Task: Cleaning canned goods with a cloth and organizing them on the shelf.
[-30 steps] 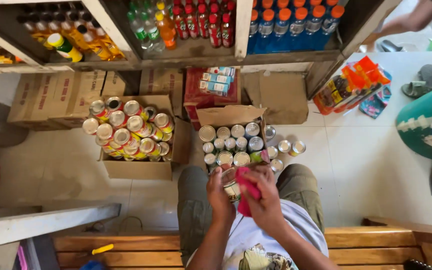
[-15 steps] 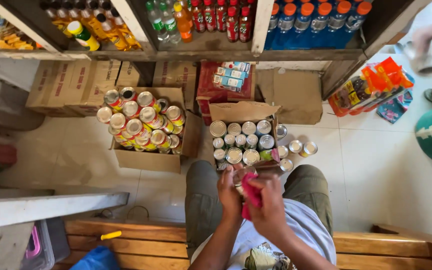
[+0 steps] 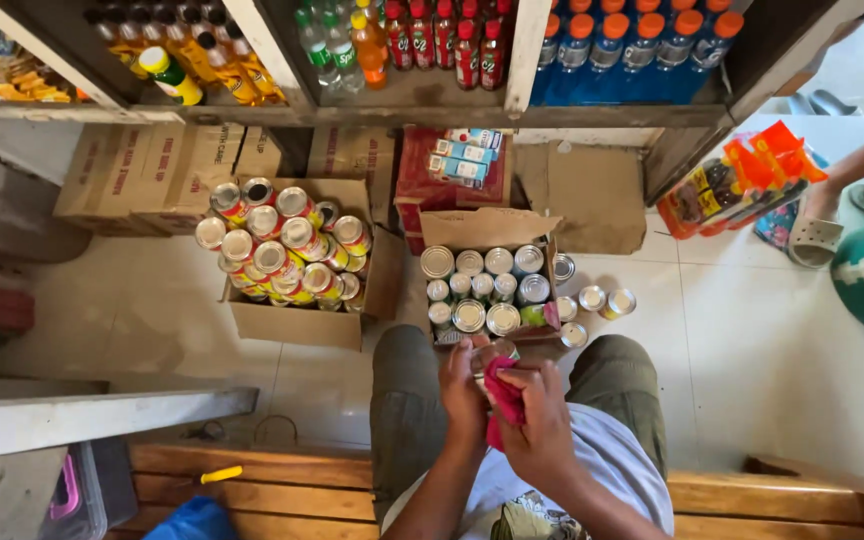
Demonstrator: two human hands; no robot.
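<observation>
My left hand point(image 3: 460, 388) grips a small metal can point(image 3: 489, 353) over my lap. My right hand point(image 3: 542, 425) presses a red cloth point(image 3: 502, 398) against the can's side. Both hands sit between my knees, just behind an open cardboard box of silver-topped cans point(image 3: 482, 288) on the floor. Most of the held can is hidden by my fingers and the cloth.
A second box piled with colourful cans point(image 3: 287, 255) stands to the left. Three loose cans point(image 3: 592, 300) lie right of the front box. Shelves of bottled drinks point(image 3: 422, 45) run along the top. Another person's leg and sandal point(image 3: 814, 235) are at the right, a wooden bench point(image 3: 282, 485) under me.
The hands stay on the can and cloth, the cloth shifting slightly over the can. The view has moved a little; a person's foot has come in at the right.
</observation>
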